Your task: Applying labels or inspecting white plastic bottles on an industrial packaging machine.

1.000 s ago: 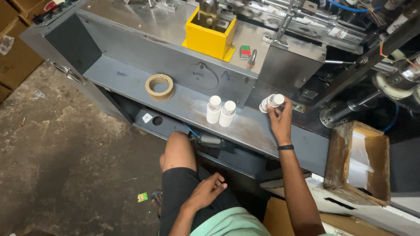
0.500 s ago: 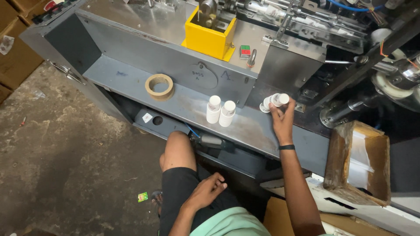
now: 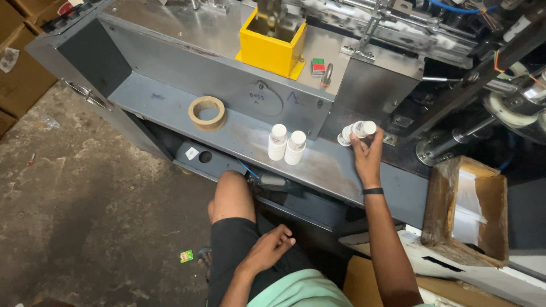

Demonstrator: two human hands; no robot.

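Bottles [image 3: 357,132], small and white, sit gripped in the right hand [image 3: 367,156] at the far end of the grey metal shelf [image 3: 239,133], fingers closed round them. Two more white bottles [image 3: 286,144] stand upright mid-shelf, a tape roll [image 3: 207,112] further left. Left hand [image 3: 272,247] rests on the thigh, fingers loosely curled, holding nothing

single head-worn view, looking steeply down and forward from above the seated person; grey machine shelf [image 3: 170,105] at mid range, lap and floor nearest.
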